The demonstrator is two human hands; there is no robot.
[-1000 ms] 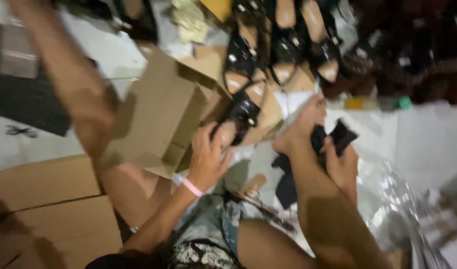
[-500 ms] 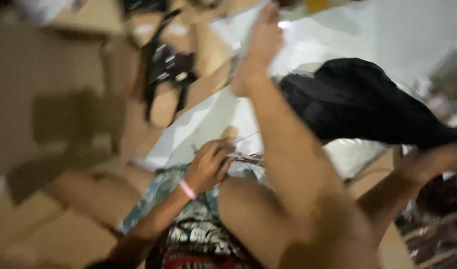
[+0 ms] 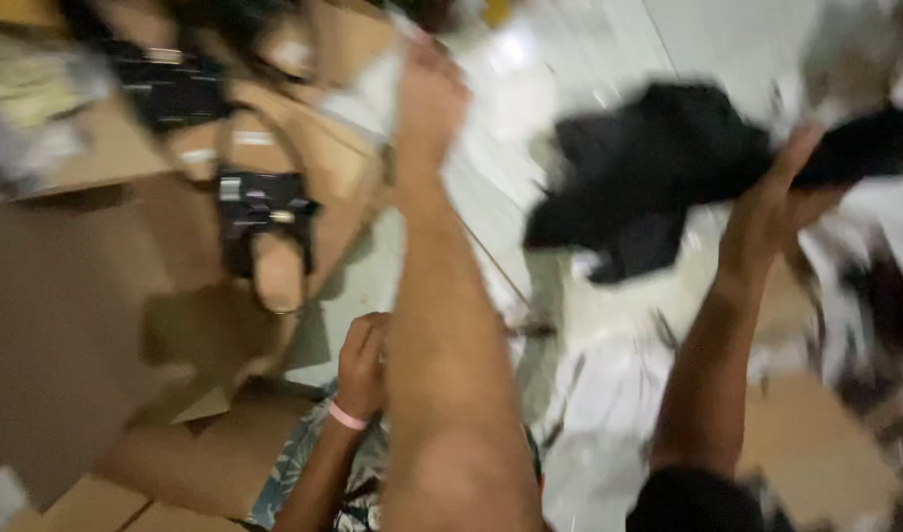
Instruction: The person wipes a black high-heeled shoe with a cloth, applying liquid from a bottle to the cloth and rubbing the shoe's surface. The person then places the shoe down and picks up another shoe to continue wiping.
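Overhead, the view is heavily blurred, so only the larger shapes read clearly. The person's right hand [image 3: 781,197] is raised on the right side of the view, its fingers closed around the edge of a black bundle [image 3: 658,167], a soft, crumpled thing that could be cloth or a bag; the blur hides which. The bundle hangs in the air to the left of that hand, above the pale floor [image 3: 589,69], and touches nothing but the hand.

The left hand [image 3: 427,99] is stretched far forward at the end of a long bare arm that runs up the middle of the view. It sits at the edge of a whitish sheet [image 3: 368,94] beside the cardboard. Whether it is holding the sheet, and how far its fingers are spread, I cannot tell.

A second person's hand [image 3: 361,360], with a pink band at the wrist, lies just left of that arm, low in the view, fingers curled in. Anything it might hold is hidden.

To the left, a black sandal [image 3: 264,232] with a tan footbed lies on flattened cardboard boxes [image 3: 67,325], well apart from the bundle. Pale crumpled wrapping [image 3: 619,394] lies on the floor between the two arms.
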